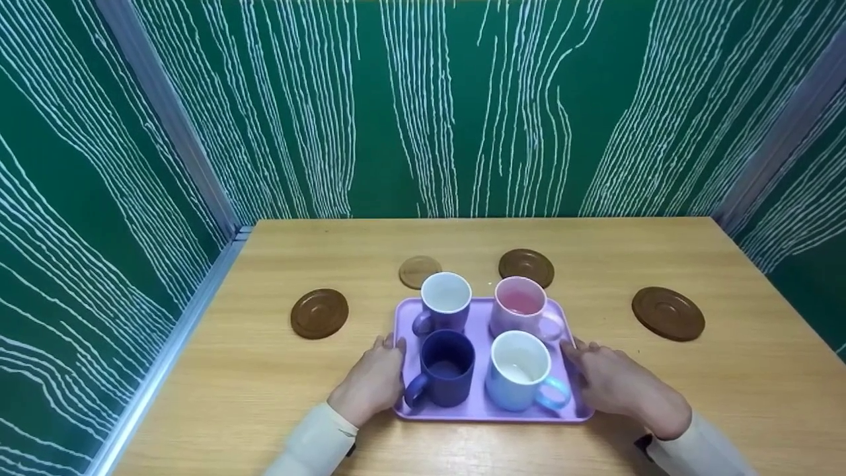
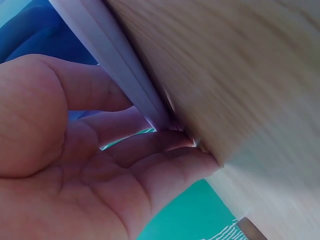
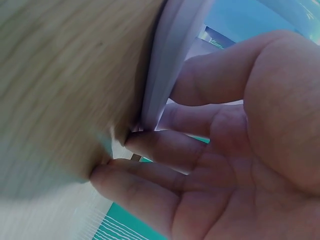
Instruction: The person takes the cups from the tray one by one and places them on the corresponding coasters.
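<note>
Grip: our left hand [image 1: 375, 377] and right hand [image 1: 611, 377] each pinch a side rim of the lilac rectangular tray [image 1: 480, 408], thumbs over the rim, some fingertips touching the light wood-grain table [image 1: 238, 396]. Tray's at the table's near middle; can't tell if it's fully down or slightly raised.

Load, all upright: white-lined dark purple mug [image 1: 446, 311] and pink mug [image 1: 519, 317] at the back, navy mug [image 1: 448, 377] and pale blue mug [image 1: 519, 383] in front. Can't confirm contents, so we'd treat them as full.

Best practice: move both hands together, tray level, slow start and stop. Thumbs clear of the handles, which point out toward our hands. If we go forward, watch the pale tan disc [image 1: 420, 270] and dark brown disc [image 1: 527, 264] just behind the mugs.
</note>
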Tool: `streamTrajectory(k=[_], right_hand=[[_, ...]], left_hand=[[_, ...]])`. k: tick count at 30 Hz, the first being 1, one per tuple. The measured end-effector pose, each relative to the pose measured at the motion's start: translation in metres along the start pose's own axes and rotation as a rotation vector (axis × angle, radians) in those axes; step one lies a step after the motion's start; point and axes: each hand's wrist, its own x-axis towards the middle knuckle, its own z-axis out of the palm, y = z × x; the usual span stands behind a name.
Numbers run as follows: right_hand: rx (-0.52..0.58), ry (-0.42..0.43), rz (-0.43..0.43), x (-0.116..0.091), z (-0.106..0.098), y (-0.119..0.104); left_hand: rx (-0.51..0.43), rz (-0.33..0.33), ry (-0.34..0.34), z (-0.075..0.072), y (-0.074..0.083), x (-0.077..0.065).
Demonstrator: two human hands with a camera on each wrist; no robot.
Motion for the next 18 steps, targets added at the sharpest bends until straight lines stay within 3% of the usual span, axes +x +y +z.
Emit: streamTrajectory(k=[9, 13, 18], right_hand=[[-0.006, 0.026, -0.001, 0.001, 0.0, -0.001], [-0.006, 0.039, -0.023, -0.001, 0.001, -0.001], [-0.005, 0.056, -0.049, -0.003, 0.002, 0.0]], left_hand=[[-0.037, 0.058, 0.006, -0.013, -0.004, 0.002], [-0.073, 0.079, 0.11, -0.027, -0.01, 0.003], [-0.061, -0.006, 0.266, -0.043, -0.021, 0.006]])
